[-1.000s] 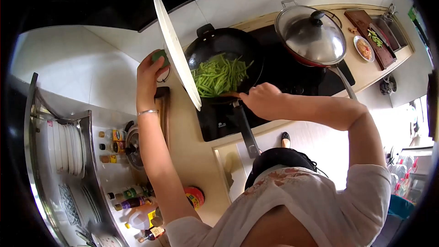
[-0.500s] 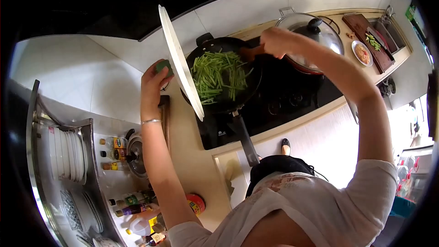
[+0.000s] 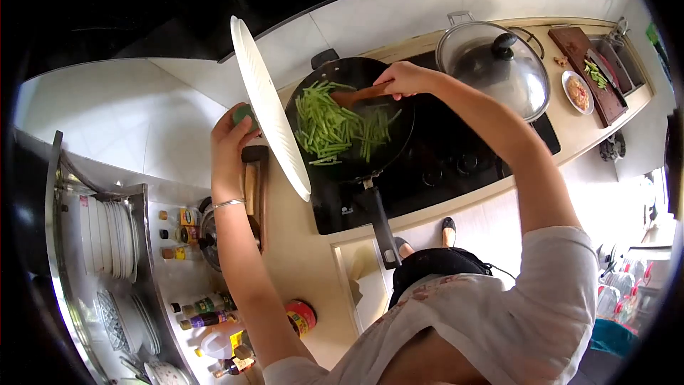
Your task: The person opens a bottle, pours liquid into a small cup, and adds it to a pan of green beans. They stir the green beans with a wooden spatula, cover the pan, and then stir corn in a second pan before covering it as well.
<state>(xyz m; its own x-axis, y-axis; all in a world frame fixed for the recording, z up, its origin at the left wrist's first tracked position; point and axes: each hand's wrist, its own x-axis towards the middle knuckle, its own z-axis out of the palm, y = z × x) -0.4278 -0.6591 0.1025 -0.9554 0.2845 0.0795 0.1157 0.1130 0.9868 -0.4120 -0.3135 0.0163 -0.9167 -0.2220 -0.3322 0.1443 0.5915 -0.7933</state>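
My left hand (image 3: 235,128) is closed round the green knob of a white pan lid (image 3: 269,110), which I hold up on edge at the left side of the wok. With my right hand (image 3: 405,80) I grip a wooden spatula (image 3: 365,93); its blade reaches in among the green vegetable strips (image 3: 324,122). Those cut green pieces lie heaped in the left half of the black wok (image 3: 388,139). The wok sits on the black stovetop (image 3: 456,171), its long handle (image 3: 383,224) pointing toward my body.
A large pot with a glass lid (image 3: 467,57) stands right of the wok. Farther right are a plate of food (image 3: 578,94) and a cutting board (image 3: 570,43) with a knife and cut greens, beside the sink. Bottles (image 3: 206,319) and a dish rack (image 3: 107,235) stand at left.
My right hand has moved left with the spatula, pushing its blade into the greens. The lid in my left hand has shifted slightly left and down.
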